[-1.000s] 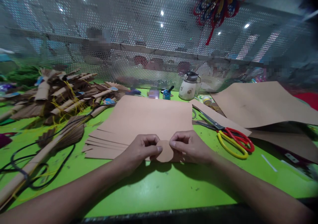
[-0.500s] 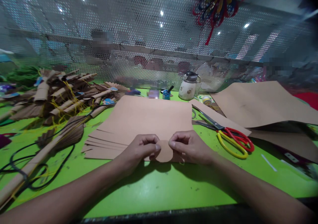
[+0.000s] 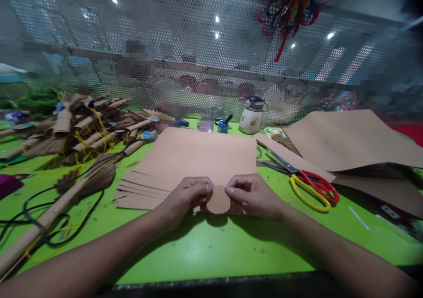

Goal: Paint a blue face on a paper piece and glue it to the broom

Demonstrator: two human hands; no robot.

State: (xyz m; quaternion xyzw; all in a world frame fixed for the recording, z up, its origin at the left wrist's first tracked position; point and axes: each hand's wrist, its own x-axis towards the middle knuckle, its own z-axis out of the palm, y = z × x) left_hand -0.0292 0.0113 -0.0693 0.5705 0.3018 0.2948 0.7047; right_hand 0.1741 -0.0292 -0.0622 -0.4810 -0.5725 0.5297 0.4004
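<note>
One plain tan paper piece (image 3: 218, 202), lower edge rounded; from my remote view, left hand (image 3: 190, 195) and right hand (image 3: 253, 194) pinch its opposite sides, over brown sheets' (image 3: 201, 155) near edge, green tabletop (image 3: 198, 256).

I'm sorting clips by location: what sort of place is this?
Probably a craft workshop: brown paper sheets, large scissors and a pile of rolled paper pieces share the green table.
</note>
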